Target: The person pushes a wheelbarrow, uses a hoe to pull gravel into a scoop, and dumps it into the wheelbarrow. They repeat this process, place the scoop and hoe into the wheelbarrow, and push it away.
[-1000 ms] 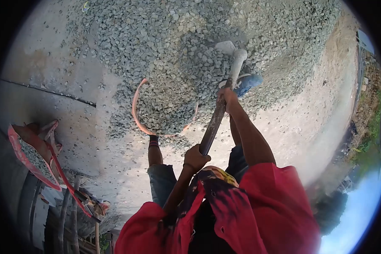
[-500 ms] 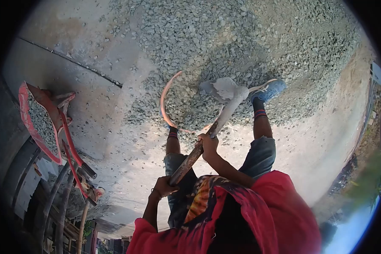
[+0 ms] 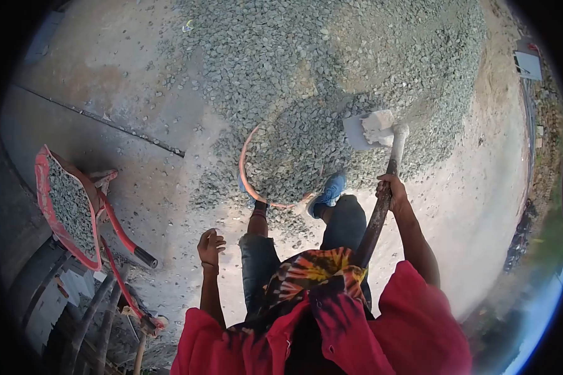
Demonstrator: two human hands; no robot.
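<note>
Shovel (image 3: 374,222) is in my right hand (image 3: 392,191), which is clamped round the wooden shaft roughly midway. Its blade (image 3: 366,128) is down at the gravel pile (image 3: 331,56), just beside the orange-rimmed pan (image 3: 241,169) heaped with stones. It looks stiff and head-heavy, with a rough shaft, not slippery; I judge it is best held with a second grip nearer the butt end. My left hand (image 3: 211,242) is free, fingers loosely curled, holding nothing. Red wheelbarrow (image 3: 39,181), part-filled with gravel, stands well apart on my left.

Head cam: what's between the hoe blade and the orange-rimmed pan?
Only loose gravel, as the head view shows. The hoe blade sits to the right of the orange-rimmed pan, whose right rim is buried under the heap. Nothing else lies in that stretch.
</note>
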